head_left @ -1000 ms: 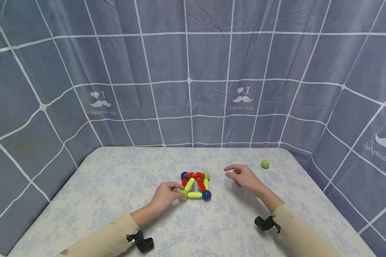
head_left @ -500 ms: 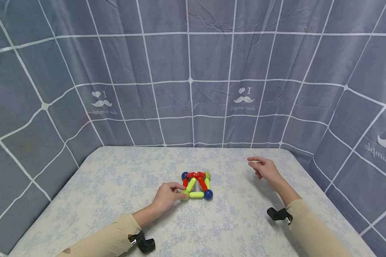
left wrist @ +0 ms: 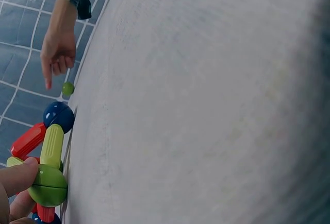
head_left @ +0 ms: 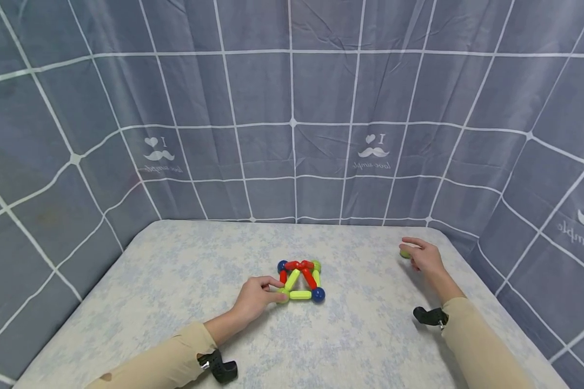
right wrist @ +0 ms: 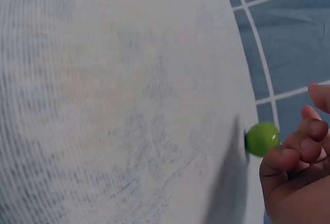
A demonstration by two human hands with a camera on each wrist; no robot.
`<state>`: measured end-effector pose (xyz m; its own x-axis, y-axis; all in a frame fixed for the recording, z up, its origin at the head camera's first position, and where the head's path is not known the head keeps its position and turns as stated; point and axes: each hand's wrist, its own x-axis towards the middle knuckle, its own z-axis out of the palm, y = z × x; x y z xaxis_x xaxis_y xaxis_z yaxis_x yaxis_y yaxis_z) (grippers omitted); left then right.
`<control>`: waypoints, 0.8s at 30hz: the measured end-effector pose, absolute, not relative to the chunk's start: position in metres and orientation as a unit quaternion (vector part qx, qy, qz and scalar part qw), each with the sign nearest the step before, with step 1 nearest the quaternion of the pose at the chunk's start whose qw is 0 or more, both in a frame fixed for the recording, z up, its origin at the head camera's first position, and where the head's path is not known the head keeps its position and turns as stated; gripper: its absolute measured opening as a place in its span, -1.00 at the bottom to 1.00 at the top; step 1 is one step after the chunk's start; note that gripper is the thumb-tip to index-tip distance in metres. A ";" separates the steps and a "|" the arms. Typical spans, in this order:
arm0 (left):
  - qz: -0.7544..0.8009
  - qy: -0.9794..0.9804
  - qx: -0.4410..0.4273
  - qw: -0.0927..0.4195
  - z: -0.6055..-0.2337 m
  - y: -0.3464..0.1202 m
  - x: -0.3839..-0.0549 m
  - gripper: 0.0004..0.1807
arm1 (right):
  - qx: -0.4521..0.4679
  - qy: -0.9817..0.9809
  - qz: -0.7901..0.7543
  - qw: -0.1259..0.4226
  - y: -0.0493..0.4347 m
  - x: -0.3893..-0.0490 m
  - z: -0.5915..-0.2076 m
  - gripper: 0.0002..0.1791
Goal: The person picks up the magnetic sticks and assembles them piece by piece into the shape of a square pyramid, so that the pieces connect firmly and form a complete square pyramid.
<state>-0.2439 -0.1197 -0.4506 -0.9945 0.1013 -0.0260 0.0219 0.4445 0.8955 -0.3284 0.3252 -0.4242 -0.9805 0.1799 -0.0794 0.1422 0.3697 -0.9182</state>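
Observation:
A frame of magnetic sticks and balls [head_left: 300,295] sits mid-table in the head view. Red and yellow-green sticks join blue and green balls, with several sticks leaning up to meet at the top. My left hand [head_left: 254,299] pinches the green ball [left wrist: 49,187] at the frame's near left corner between thumb and fingers. Toward the far right of the table lies a loose green ball [right wrist: 262,139]. My right hand [head_left: 425,257] hovers right by it, index finger extended and the other fingers curled loosely, gripping nothing. In the head view the right hand partly covers that ball.
A pale, blue-patterned cloth covers the table [head_left: 175,259]. Behind and at both sides hangs a grey-blue curtain [head_left: 253,108] with white grid lines. Each wrist carries a black camera mount, such as the right one [head_left: 429,316].
My right hand has moved right, away from the frame and over to the loose green ball. The left hand keeps its pinch on the frame's corner ball.

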 end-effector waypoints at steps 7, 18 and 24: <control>0.522 0.851 0.037 0.039 -0.452 -0.119 -0.244 -0.71 | -0.163 -0.824 0.542 0.022 0.339 -0.334 -0.438 -0.29; 0.529 0.847 0.036 0.038 -0.452 -0.121 -0.244 -0.71 | -0.181 -0.821 0.542 0.009 0.344 -0.339 -0.450 -0.19; 0.532 0.845 0.037 0.039 -0.453 -0.122 -0.244 -0.70 | -0.202 -0.835 0.512 0.014 0.343 -0.345 -0.457 -0.23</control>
<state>-0.2440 -0.1217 -0.4525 -0.9942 0.1045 -0.0272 0.0207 0.4315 0.9019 -0.3454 0.3427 -0.4566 -0.9179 0.3516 -0.1841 0.3235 0.3941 -0.8603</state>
